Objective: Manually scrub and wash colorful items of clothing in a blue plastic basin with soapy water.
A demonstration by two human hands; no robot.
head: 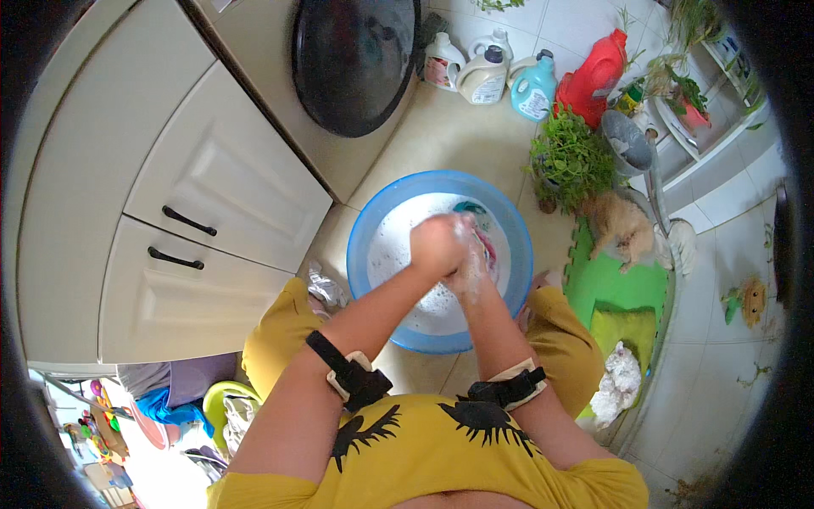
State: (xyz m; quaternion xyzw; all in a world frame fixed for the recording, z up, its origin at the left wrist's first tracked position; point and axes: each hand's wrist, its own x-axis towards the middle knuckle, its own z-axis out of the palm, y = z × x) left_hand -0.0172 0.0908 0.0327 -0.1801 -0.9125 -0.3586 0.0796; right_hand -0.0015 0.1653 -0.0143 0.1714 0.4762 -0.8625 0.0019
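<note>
A blue plastic basin [360, 254] of foamy water stands on the tiled floor between my knees. Over its middle, my left hand [439, 245] and my right hand [469, 261] are pressed together, though which arm crosses to which side is plain: each comes from its own side. Foam coats the right hand and wrist. Beside the right hand shows a piece of pink and white wet cloth [486, 248], partly hidden by the fingers; the hands seem closed around part of it. Teal cloth [469, 207] lies in the suds near the basin's far rim.
Detergent bottles [534, 89] and a red jug [591, 79] line the far wall. A potted green plant [575, 153] stands at the right, near a green foam mat [582, 273] with a curled-up light-brown animal or plush [620, 226]. White cabinets [210, 172] flank the left.
</note>
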